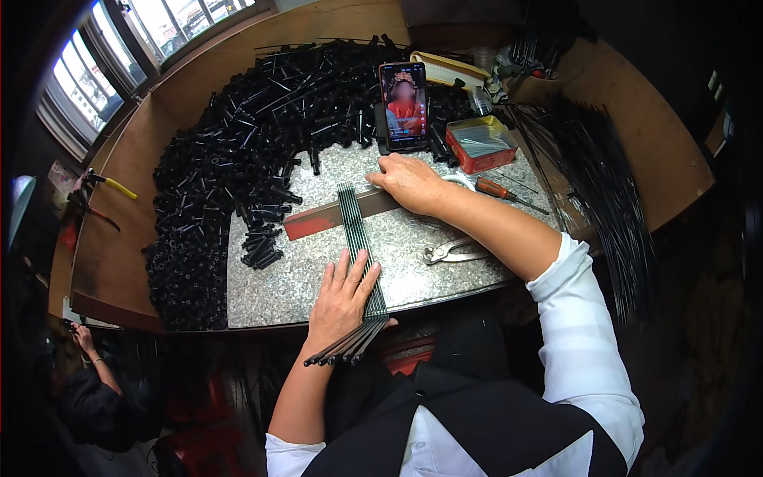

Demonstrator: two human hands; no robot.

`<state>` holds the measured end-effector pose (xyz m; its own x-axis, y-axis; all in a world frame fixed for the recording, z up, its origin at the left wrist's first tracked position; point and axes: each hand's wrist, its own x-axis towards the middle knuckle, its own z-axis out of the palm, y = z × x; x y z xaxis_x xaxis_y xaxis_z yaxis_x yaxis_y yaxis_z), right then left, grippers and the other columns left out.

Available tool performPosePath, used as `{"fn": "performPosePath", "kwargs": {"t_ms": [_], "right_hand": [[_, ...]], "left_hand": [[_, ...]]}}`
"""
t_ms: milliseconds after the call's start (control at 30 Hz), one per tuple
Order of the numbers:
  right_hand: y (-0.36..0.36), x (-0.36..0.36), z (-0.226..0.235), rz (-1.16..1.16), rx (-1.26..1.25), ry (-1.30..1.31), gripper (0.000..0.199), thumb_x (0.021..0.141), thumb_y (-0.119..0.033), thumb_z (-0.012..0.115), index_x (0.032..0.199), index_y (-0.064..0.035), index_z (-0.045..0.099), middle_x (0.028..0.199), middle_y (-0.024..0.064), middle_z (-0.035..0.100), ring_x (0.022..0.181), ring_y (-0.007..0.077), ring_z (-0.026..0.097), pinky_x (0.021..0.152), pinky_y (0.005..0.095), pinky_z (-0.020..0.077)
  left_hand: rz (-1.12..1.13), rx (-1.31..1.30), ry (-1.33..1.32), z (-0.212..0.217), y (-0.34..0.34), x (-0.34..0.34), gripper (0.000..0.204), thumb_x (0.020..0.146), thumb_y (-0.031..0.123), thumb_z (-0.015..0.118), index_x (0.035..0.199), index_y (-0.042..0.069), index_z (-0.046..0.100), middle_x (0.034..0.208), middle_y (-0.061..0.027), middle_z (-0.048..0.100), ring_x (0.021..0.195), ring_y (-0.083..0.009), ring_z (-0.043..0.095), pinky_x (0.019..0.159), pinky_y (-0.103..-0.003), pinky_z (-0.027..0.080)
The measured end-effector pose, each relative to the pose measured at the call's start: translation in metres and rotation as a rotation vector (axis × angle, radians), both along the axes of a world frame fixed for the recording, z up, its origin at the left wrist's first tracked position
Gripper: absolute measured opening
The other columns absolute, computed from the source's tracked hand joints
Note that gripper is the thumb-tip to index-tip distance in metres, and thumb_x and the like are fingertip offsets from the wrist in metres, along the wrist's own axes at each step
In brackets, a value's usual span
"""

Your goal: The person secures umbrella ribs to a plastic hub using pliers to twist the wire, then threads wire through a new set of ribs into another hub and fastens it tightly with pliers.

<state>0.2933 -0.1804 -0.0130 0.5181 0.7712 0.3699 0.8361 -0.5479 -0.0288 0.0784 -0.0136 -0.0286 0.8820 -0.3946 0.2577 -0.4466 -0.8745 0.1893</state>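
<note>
My left hand (pixel 343 298) lies at the front edge of the speckled work slab (pixel 262 294), fingers extended over a row of thin dark rods (pixel 355 226). Its thumb shows on the rods' other side, so the row is held between. Past the slab edge the rods slant down to the left, ending in thicker black tips. Across the rods rests a flat metal bar (pixel 316 219) with a reddish end. My right hand (pixel 409 183) is closed over the bar's right part, fingers curled; their tips are partly hidden.
Black tubular pieces (pixel 262 119) are heaped at the left and back. A phone (pixel 404 111) stands behind my right hand, beside a red tin (pixel 482 147). Pincers (pixel 457 252) and a screwdriver (pixel 497 189) lie right. Long black rods (pixel 616 215) hang over the right edge. Another person's hand (pixel 83 338) shows far left.
</note>
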Motion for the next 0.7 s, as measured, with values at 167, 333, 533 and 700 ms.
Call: {"fn": "performPosePath", "kwargs": {"t_ms": [167, 333, 533, 700], "right_hand": [[0.0029, 0.0045, -0.0023, 0.015, 0.008, -0.014, 0.021, 0.083, -0.012, 0.051, 0.098, -0.0089, 0.066, 0.094, 0.015, 0.058, 0.096, 0.031, 0.058, 0.08, 0.0424, 0.0488], [0.0038, 0.0077, -0.002, 0.029, 0.014, 0.016, 0.023, 0.084, -0.013, 0.051, 0.1, -0.0101, 0.067, 0.094, 0.0145, 0.058, 0.097, 0.0308, 0.057, 0.081, 0.0423, 0.0483], [0.0017, 0.0053, 0.0018, 0.022, -0.003, 0.072, 0.023, 0.085, -0.014, 0.051, 0.1, -0.0096, 0.067, 0.097, 0.0145, 0.057, 0.099, 0.0307, 0.056, 0.083, 0.0418, 0.0473], [0.0006, 0.0049, 0.0016, 0.03, -0.002, 0.079, 0.022, 0.084, -0.014, 0.051, 0.099, -0.0092, 0.067, 0.097, 0.0146, 0.058, 0.099, 0.031, 0.056, 0.083, 0.042, 0.0475]], "left_hand": [[-0.001, 0.001, -0.003, 0.0002, -0.0001, 0.0006, 0.095, 0.062, 0.052, 0.077, 0.137, 0.008, 0.04, 0.145, -0.0177, 0.034, 0.137, -0.0391, 0.026, 0.11, -0.053, 0.023], [-0.003, 0.001, -0.004, 0.0004, 0.0003, 0.0007, 0.094, 0.063, 0.052, 0.077, 0.137, 0.008, 0.04, 0.145, -0.0179, 0.034, 0.136, -0.0392, 0.026, 0.11, -0.053, 0.024], [-0.008, -0.001, -0.008, -0.0002, 0.0011, 0.0001, 0.094, 0.063, 0.052, 0.076, 0.137, 0.007, 0.04, 0.144, -0.0182, 0.034, 0.136, -0.0395, 0.027, 0.11, -0.053, 0.023], [-0.012, -0.005, -0.005, -0.0018, -0.0006, 0.001, 0.094, 0.063, 0.052, 0.076, 0.137, 0.007, 0.04, 0.144, -0.0182, 0.035, 0.136, -0.0395, 0.027, 0.11, -0.053, 0.023]]}}
